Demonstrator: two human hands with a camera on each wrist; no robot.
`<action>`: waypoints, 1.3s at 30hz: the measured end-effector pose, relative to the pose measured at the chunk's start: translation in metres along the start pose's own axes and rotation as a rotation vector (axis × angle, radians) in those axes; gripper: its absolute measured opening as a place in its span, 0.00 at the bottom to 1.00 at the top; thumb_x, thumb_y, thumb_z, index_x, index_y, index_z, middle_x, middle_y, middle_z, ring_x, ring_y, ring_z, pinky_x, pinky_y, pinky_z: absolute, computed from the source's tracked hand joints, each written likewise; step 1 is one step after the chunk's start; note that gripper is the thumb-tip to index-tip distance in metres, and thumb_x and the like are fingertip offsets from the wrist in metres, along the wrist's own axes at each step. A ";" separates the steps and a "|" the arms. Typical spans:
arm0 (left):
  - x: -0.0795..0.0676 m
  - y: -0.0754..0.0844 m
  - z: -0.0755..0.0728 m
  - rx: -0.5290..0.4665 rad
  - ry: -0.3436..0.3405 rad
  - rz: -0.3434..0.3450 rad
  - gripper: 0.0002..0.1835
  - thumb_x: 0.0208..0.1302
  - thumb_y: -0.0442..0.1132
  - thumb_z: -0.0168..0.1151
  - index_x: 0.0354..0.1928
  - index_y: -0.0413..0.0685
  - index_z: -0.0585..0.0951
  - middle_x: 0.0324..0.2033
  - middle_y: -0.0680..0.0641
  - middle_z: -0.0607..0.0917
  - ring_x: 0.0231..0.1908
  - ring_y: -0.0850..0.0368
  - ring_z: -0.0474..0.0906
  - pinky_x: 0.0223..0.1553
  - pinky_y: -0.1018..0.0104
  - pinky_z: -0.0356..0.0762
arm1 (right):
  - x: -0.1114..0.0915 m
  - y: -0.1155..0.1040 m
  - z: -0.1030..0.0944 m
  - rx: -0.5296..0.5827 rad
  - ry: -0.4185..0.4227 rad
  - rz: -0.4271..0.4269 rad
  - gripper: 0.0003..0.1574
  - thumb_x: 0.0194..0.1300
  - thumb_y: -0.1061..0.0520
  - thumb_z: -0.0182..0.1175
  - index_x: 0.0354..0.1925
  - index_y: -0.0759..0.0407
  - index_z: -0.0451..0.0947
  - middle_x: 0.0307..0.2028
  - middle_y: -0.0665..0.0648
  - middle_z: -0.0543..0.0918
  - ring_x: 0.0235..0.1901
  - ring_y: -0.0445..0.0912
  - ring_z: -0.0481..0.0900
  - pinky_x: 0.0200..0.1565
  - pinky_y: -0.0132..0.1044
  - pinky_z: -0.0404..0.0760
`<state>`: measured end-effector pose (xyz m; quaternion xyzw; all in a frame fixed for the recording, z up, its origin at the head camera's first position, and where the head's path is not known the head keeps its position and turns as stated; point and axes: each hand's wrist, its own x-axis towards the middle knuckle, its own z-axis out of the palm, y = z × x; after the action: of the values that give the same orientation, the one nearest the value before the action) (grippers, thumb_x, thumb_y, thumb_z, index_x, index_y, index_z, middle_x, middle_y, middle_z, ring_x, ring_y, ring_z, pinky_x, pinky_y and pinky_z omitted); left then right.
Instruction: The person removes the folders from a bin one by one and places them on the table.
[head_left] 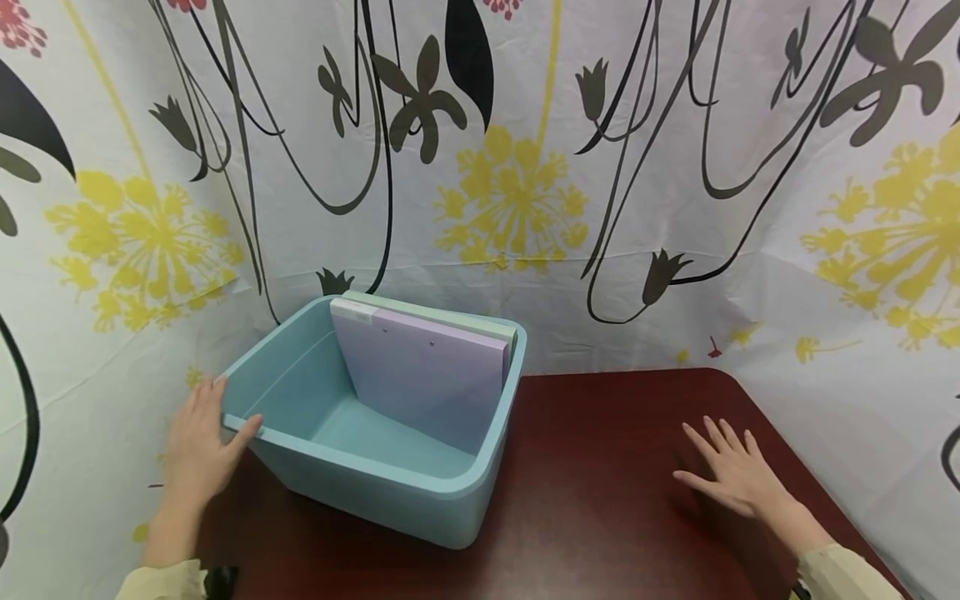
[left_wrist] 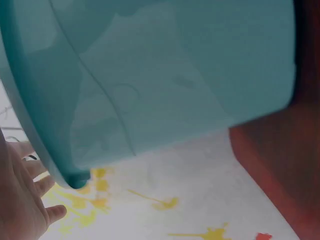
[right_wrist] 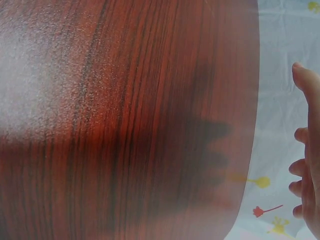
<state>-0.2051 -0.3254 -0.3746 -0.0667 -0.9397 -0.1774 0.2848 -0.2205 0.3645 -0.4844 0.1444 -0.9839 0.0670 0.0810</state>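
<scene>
A light blue plastic bin (head_left: 360,475) stands on the dark red-brown table (head_left: 600,467). Inside, a lilac clipboard (head_left: 427,367) leans against the far wall, with a pale green board (head_left: 442,313) behind it. My left hand (head_left: 197,446) is at the bin's near left corner, fingers extended and thumb over the rim; whether it touches is hard to tell. The left wrist view shows that hand (left_wrist: 22,192) beside the bin's rim (left_wrist: 35,132). Over the right side of the table, my right hand (head_left: 738,471) is spread and holds nothing; its fingers also appear at the right wrist view's edge.
A white cloth (head_left: 675,208) with yellow, grey and black plant prints hangs behind and around the table. The table's rounded far right corner (head_left: 720,379) lies just beyond my right hand. The hand's shadow (right_wrist: 210,150) falls on the wood grain.
</scene>
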 end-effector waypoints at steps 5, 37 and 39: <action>-0.001 -0.013 0.004 0.000 -0.003 -0.036 0.43 0.62 0.55 0.47 0.67 0.30 0.49 0.65 0.27 0.52 0.65 0.33 0.45 0.59 0.36 0.42 | 0.001 0.000 0.000 -0.001 -0.003 0.001 0.52 0.57 0.32 0.51 0.70 0.57 0.48 0.63 0.77 0.54 0.62 0.70 0.49 0.56 0.67 0.43; 0.001 -0.034 0.005 0.000 0.000 -0.140 0.40 0.60 0.54 0.51 0.63 0.29 0.55 0.55 0.26 0.62 0.52 0.28 0.59 0.48 0.35 0.54 | 0.015 -0.022 -0.005 0.093 0.004 -0.016 0.50 0.58 0.34 0.52 0.68 0.58 0.52 0.65 0.73 0.53 0.63 0.69 0.49 0.60 0.64 0.40; 0.001 -0.033 0.006 0.000 0.000 -0.139 0.41 0.60 0.54 0.51 0.64 0.29 0.55 0.55 0.25 0.62 0.52 0.28 0.59 0.48 0.35 0.55 | 0.017 -0.026 -0.006 0.117 0.008 -0.016 0.49 0.58 0.34 0.52 0.68 0.58 0.52 0.65 0.73 0.53 0.64 0.68 0.48 0.60 0.63 0.39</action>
<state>-0.2164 -0.3541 -0.3885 -0.0014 -0.9420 -0.1968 0.2720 -0.2284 0.3361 -0.4724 0.1566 -0.9768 0.1242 0.0766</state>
